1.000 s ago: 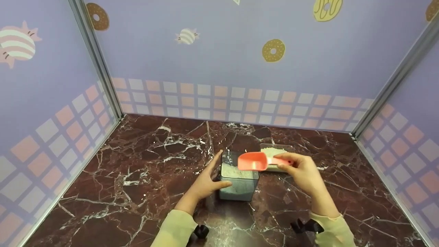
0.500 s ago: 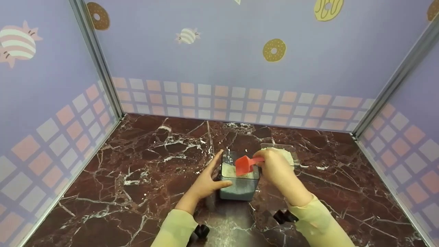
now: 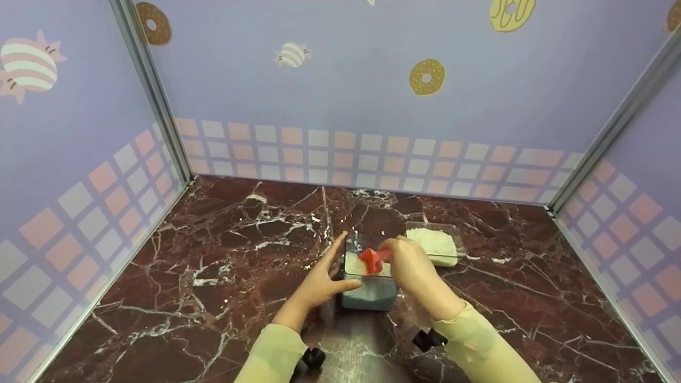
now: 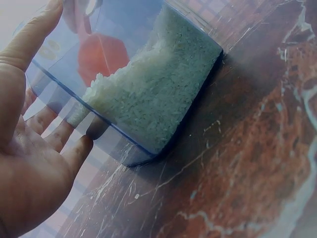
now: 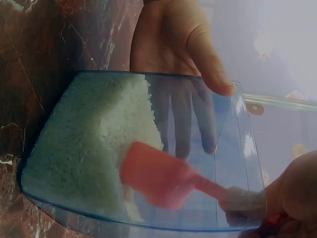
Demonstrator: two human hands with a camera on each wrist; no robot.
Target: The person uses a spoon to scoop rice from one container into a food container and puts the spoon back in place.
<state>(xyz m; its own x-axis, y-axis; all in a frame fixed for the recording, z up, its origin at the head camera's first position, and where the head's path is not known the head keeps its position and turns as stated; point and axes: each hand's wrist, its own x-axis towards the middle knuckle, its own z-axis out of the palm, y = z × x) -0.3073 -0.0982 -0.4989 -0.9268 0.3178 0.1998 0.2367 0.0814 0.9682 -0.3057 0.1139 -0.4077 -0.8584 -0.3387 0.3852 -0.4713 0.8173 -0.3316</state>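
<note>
A clear bluish square container (image 3: 369, 296) stands on the marbled surface with white rice (image 4: 158, 94) heaped against one side. My left hand (image 3: 317, 283) rests against it, straight fingers along its left wall and thumb on the near wall by the rim. My right hand (image 3: 414, 267) grips the handle of a red scoop (image 5: 157, 174). The scoop's bowl is down inside the container, its edge against the rice. Through the clear walls the bowl shows tilted in both wrist views. Part of the container's right rim is hidden behind my right hand.
A shallow clear tray (image 3: 462, 246) with a heap of white rice (image 3: 433, 242) lies just behind and right of my right hand. Loose grains (image 3: 324, 232) are scattered on the dark red marbled surface (image 3: 255, 298). Patterned lilac walls (image 3: 340, 96) enclose the back and sides.
My right hand has moved left and down from beside the tray, carrying the scoop from above the container into it and tilting its bowl down. The left hand and container have stayed put.
</note>
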